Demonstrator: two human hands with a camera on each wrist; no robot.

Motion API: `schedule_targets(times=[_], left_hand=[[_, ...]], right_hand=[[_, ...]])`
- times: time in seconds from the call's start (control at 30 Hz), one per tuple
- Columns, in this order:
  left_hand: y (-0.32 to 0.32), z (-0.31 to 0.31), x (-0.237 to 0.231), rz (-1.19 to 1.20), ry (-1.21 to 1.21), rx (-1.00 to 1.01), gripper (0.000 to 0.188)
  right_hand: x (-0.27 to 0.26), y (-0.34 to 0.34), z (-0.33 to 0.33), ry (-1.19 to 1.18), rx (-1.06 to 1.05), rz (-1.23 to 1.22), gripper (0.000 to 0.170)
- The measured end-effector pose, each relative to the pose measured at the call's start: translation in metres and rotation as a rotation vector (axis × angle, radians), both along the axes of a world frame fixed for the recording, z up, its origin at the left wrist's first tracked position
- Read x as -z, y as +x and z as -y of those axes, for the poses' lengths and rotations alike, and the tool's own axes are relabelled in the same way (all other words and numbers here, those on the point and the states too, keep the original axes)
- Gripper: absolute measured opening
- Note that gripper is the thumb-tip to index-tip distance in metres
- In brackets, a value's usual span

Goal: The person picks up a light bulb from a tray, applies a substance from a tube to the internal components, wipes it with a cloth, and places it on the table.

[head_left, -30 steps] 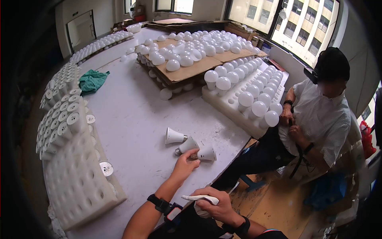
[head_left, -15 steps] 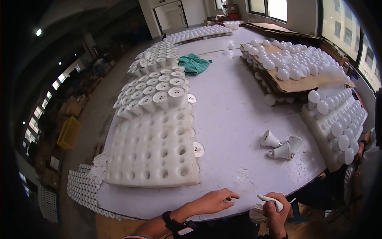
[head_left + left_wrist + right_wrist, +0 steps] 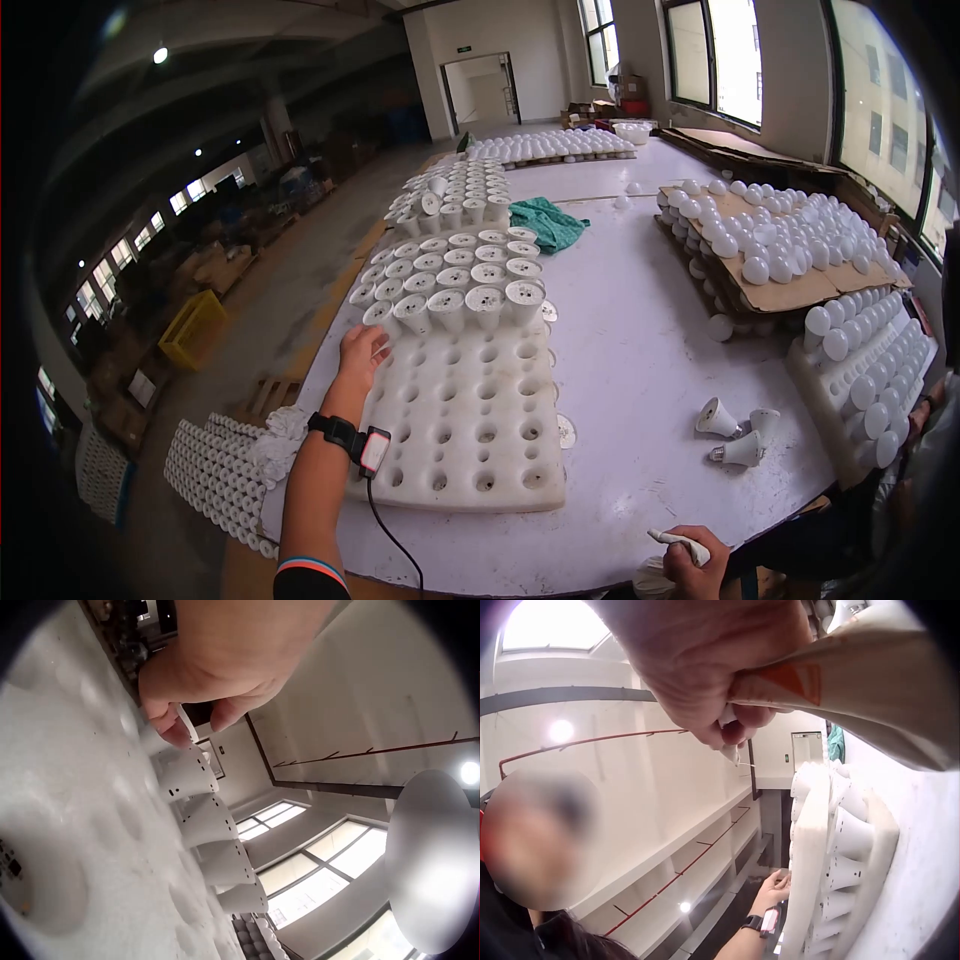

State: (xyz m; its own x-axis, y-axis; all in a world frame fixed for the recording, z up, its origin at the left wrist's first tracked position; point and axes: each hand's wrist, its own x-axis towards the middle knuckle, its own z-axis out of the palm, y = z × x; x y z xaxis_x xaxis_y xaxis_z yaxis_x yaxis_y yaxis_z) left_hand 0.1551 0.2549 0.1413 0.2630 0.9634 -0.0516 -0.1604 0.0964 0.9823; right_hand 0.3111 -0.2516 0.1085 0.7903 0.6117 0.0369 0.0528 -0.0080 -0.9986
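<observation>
My left hand [image 3: 362, 352] reaches to the front left corner of the rows of white bulb housings [image 3: 448, 308], which stand in a foam tray [image 3: 460, 395]. In the left wrist view its fingertips overlap the corner housing [image 3: 190, 724] near the rim, with the thumb standing a little apart from it. My right hand [image 3: 698, 556] grips a soft white squeeze bag [image 3: 855, 682] low at the table's front edge. White stuff shows at the bag's narrow tip [image 3: 731, 754]. Three loose bulb housings [image 3: 738, 452] lie on the table, their screw caps close together.
A foam block of finished bulbs [image 3: 875, 400] stands at the right. Behind it, white domes cover stacked cardboard [image 3: 780, 295]. A green cloth [image 3: 548, 224] lies beyond the tray. Another person's arm [image 3: 925, 400] shows at the right edge. More stacked housings [image 3: 210, 475] sit low at left.
My left hand has let go of a housing among the loose ones and moved left to the tray's front row. The right hand still holds the squeeze bag. The head view has turned left.
</observation>
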Motion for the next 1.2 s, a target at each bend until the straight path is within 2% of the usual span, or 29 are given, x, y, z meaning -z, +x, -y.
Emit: schedule_targets(times=[0.13,0.2,0.33,0.4,0.47,0.57,0.6,0.63,0.7,0.73,0.77,0.8,0.87,0.93,1.0,1.07,1.13,1.2], left_hand=[[0.022,-0.022,0.017,0.044,-0.006,-0.043,0.023],[0.027,-0.031,0.026,0.017,-0.049,0.005,0.024],[0.030,-0.036,0.036,0.116,-0.047,-0.090,0.022],[0.030,-0.030,0.036,0.199,0.104,-0.157,0.021],[0.024,-0.011,0.019,0.155,0.230,-0.206,0.025],[0.017,0.038,-0.008,0.302,0.123,-0.030,0.034],[0.021,0.075,-0.028,0.388,0.068,0.018,0.039],[0.007,0.091,-0.031,0.426,0.046,0.307,0.046],[0.017,0.165,-0.057,0.361,-0.026,0.272,0.055],[0.012,0.182,-0.058,0.344,-0.053,0.295,0.055],[0.006,0.196,-0.058,0.350,-0.131,0.457,0.058],[0.000,0.208,-0.054,0.358,-0.205,0.614,0.061],[-0.006,0.239,-0.042,0.285,-0.341,0.668,0.062],[-0.010,0.274,-0.030,0.301,-0.538,0.714,0.058],[-0.012,0.310,-0.015,0.298,-0.775,0.489,0.058],[-0.017,0.333,0.008,0.436,-0.944,0.638,0.057],[-0.015,0.341,0.026,0.324,-1.003,0.955,0.053],[-0.012,0.352,0.038,0.376,-1.065,0.992,0.048]], right_hand=[[-0.016,-0.005,-0.005,-0.070,-0.005,-0.070,0.017],[-0.019,-0.006,-0.006,-0.097,0.000,0.011,0.018],[-0.021,-0.011,-0.011,-0.128,-0.001,0.003,0.018],[-0.014,-0.010,-0.014,-0.129,0.009,0.029,0.018],[-0.013,-0.009,-0.012,-0.095,-0.021,0.094,0.019],[-0.015,-0.005,-0.008,-0.063,-0.090,0.093,0.019],[-0.018,-0.005,-0.005,-0.103,-0.140,0.082,0.020],[-0.023,-0.006,-0.006,-0.116,-0.150,0.061,0.020],[-0.026,-0.005,-0.007,-0.116,-0.169,0.187,0.021],[-0.024,-0.005,-0.007,-0.099,-0.175,0.259,0.022],[-0.024,-0.006,-0.006,-0.113,-0.156,0.242,0.022],[-0.023,-0.006,-0.005,-0.077,-0.166,0.284,0.022],[-0.019,-0.007,-0.003,-0.040,-0.170,0.319,0.023],[-0.013,-0.008,-0.002,0.095,-0.153,0.454,0.026],[-0.013,-0.008,0.000,0.098,-0.151,0.527,0.029],[-0.012,-0.008,0.003,0.097,-0.155,0.601,0.032],[-0.010,-0.008,0.005,0.080,-0.164,0.727,0.037],[-0.016,-0.007,0.007,0.068,-0.173,0.775,0.040]])
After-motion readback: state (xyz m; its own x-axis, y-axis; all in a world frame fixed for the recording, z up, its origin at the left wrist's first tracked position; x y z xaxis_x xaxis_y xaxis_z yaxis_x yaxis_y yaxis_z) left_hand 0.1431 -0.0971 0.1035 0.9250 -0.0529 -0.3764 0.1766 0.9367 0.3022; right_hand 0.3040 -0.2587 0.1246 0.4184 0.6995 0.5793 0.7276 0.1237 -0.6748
